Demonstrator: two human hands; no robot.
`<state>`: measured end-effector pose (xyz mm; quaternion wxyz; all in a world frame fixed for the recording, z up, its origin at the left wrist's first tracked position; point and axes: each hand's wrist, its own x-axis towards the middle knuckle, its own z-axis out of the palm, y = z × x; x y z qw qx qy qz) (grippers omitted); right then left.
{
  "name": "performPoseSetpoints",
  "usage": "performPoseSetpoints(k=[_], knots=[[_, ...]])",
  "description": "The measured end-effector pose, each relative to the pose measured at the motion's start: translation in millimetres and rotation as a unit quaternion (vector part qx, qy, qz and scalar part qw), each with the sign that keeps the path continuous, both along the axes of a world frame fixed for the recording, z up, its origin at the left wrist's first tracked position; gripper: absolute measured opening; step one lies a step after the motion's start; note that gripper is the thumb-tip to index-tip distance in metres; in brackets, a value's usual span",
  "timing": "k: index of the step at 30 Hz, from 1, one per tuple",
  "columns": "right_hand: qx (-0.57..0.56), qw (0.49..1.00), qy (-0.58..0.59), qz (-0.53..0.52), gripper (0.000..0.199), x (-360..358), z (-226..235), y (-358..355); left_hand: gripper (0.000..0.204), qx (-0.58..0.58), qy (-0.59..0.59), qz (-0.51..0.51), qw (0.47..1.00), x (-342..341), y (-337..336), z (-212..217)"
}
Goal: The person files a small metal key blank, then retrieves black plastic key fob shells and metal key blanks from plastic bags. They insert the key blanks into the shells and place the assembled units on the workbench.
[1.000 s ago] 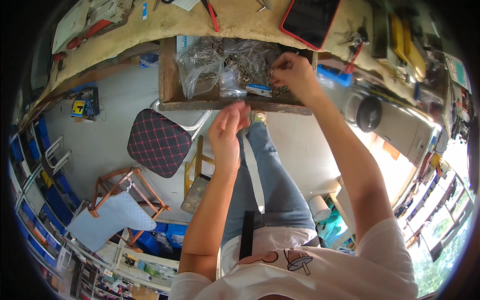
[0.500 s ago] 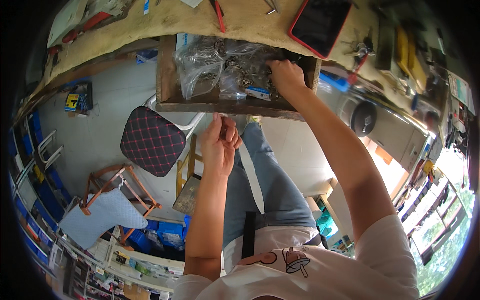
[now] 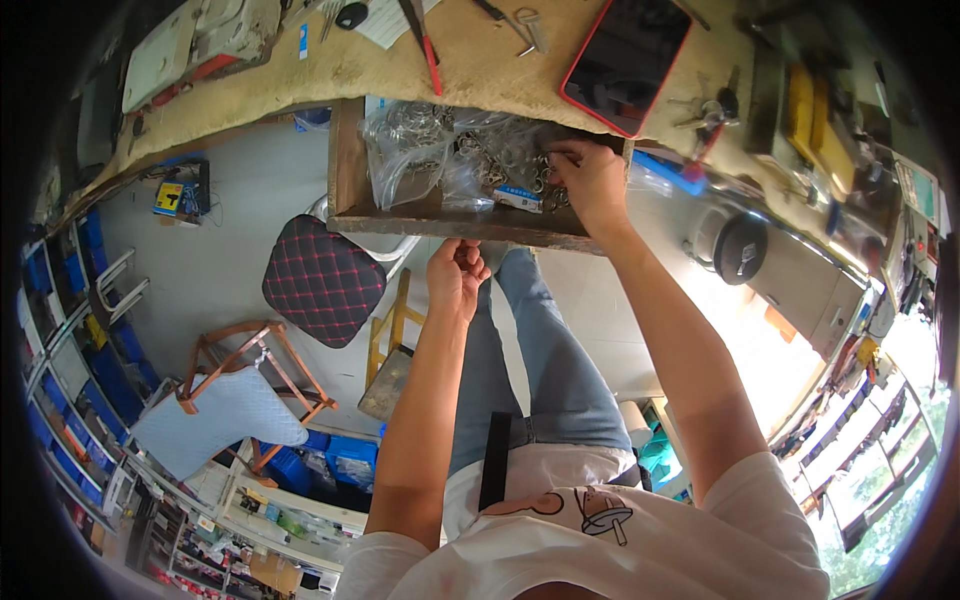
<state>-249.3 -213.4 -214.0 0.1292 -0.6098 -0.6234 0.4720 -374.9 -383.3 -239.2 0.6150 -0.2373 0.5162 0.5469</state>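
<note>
A wooden drawer (image 3: 450, 222) is pulled out from under the workbench. Clear plastic bags (image 3: 408, 150) and many small metal rings and fittings (image 3: 480, 158) fill it, along with a small blue-and-white packet (image 3: 519, 199). My right hand (image 3: 592, 187) is over the drawer's right side, thumb and fingers pinched together above the metal pieces. Whatever they grip is too small to make out. My left hand (image 3: 458, 278) is just outside the drawer's front board, palm up with curled fingers. Something small may be inside that hand, but the fingers hide it.
On the cloth-covered benchtop (image 3: 480, 50) lie a red-edged phone (image 3: 628, 65), red-handled pliers (image 3: 431, 65) and a bunch of keys (image 3: 715, 108). A black quilted stool (image 3: 323, 280) stands left of my legs, near a folding chair (image 3: 225, 410). A round black-topped stool (image 3: 738, 248) is at the right.
My right hand has drawn slightly up and nearer the drawer's front, so its pinched fingers show more plainly. My left hand stays curled by the front board. The view has shifted, showing more benchtop.
</note>
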Motion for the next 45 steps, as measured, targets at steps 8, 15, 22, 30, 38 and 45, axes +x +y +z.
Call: performPoseSetpoints(k=[8,15,22,30,38,45], knots=[[-0.217,0.935,0.237,0.151,0.009,39,45,-93,0.034,-0.032,-0.005,0.127,0.991,-38,-5,-31],[-0.031,0.981,0.034,0.187,0.008,42,10,-100,0.012,-0.109,-0.105,0.042,0.988,-66,26,-7],[0.044,0.991,-0.09,0.09,0.016,21,-23,-62,0.03,-0.023,0.083,-0.265,0.96,-113,122,-36],[0.211,0.852,-0.073,-0.474,0.013,160,162,-237,0.035,0.175,-0.264,-0.573,0.756,207,35,129],[0.259,0.52,-0.348,-0.736,0.011,325,218,-539,0.05,0.216,-0.428,-0.77,0.421,491,-272,207],[0.201,0.427,-0.33,-0.817,0.008,432,251,-791,0.057,0.128,-0.401,-0.865,0.274,622,-548,251]])
